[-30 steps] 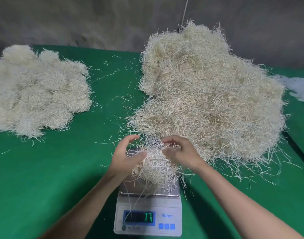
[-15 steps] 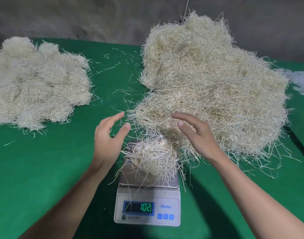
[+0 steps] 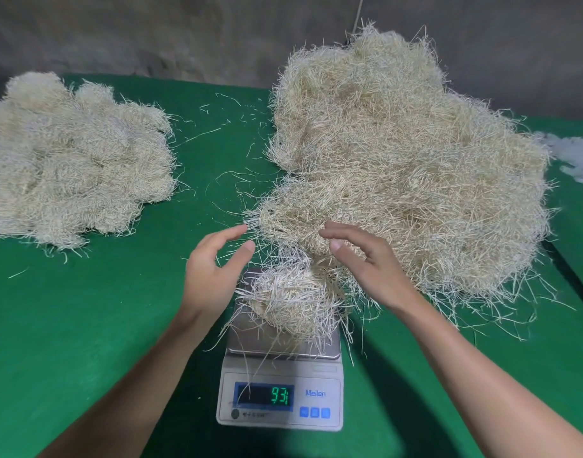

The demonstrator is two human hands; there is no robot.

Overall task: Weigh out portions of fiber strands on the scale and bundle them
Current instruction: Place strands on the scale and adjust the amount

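Both your hands are open, holding nothing.
The big pile (image 3: 399, 160) spreads beyond your right hand (image 3: 366, 266); the scale (image 3: 280, 391) sits between and below both hands, its portion (image 3: 290, 299) just beside your left hand (image 3: 214, 272), display starting 93.

You're in a plain workshop. A green-covered table (image 3: 85, 325) against a rough grey wall (image 3: 151, 34) carries bulk fiber heaps (image 3: 399, 160) and a scale (image 3: 318, 378).
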